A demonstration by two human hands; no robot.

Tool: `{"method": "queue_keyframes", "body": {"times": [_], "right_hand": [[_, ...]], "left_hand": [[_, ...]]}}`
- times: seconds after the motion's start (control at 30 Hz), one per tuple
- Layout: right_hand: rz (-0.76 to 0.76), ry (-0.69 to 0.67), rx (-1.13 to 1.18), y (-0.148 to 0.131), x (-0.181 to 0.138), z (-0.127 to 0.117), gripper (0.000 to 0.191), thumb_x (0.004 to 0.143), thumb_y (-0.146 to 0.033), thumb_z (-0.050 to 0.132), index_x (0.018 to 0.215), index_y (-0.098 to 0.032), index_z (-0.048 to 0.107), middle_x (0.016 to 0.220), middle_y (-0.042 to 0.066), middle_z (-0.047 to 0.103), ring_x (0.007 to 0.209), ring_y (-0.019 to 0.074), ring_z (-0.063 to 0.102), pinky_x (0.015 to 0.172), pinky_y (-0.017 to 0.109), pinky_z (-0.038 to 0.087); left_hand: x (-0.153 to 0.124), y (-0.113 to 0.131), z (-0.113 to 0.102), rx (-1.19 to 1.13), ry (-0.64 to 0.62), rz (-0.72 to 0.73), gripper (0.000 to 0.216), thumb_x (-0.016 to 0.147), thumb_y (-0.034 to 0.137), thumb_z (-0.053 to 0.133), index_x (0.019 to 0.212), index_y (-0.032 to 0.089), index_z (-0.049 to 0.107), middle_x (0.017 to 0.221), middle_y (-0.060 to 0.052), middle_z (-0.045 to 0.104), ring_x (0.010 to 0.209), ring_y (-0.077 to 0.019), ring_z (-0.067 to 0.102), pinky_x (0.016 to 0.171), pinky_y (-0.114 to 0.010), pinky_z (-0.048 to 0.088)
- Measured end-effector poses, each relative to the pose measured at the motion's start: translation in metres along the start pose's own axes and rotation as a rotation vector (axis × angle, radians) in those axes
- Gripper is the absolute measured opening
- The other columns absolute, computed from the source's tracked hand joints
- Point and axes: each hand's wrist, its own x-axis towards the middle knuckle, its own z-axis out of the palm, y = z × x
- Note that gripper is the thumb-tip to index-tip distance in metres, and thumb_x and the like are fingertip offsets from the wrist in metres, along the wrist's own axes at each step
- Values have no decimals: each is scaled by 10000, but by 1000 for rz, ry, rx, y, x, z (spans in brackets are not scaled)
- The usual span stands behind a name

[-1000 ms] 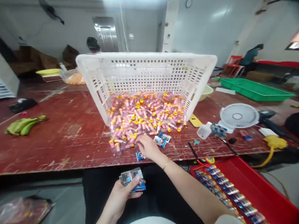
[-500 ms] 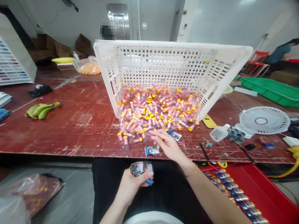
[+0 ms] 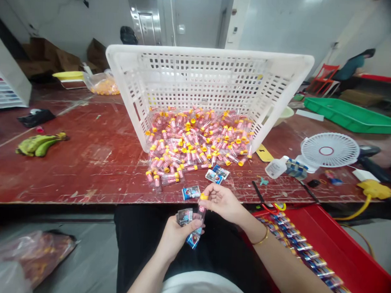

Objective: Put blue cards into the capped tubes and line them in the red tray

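Note:
My left hand [image 3: 177, 235] is closed around some small blue-and-silver printed packets [image 3: 193, 238], held over my lap. Between the thumb and fingers of my right hand [image 3: 223, 203] is a clear tube with a yellow cap [image 3: 203, 197] and pink contents, its lower end close to the packets; whether it touches them I cannot tell. Just beyond, a blue packet [image 3: 191, 192] lies near the table edge, and a white-and-blue packet [image 3: 214, 177] lies further back beside another. A heap of yellow-capped tubes [image 3: 195, 146] spills from the tipped white basket [image 3: 210, 53].
On the red table [image 3: 92, 167] are bananas [image 3: 40, 144] at left, a small bottle [image 3: 277, 167], a white fan [image 3: 329, 150] and a green tray [image 3: 354, 117] at right. Below the right edge, a red tray [image 3: 335, 232] holds rows of packed pieces. A person [image 3: 350, 69] sits far right.
My right hand has come back from the heap toward my left hand, bringing a yellow-capped tube. Another packet now shows on the table. The whole view has shifted slightly.

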Motion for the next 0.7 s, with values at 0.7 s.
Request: {"method": "queue_keyframes", "body": {"times": [0.7], "right_hand": [[-263, 123, -367, 17, -46, 42, 650, 595, -79, 696, 1121, -256, 357, 1103, 64, 478, 943, 196, 540, 766, 315, 489]], "left_hand": [[-13, 19, 8, -211, -123, -162, 375, 648, 317, 816, 926, 88, 713, 764, -106, 734, 692, -193, 687, 692, -284, 545]]}}
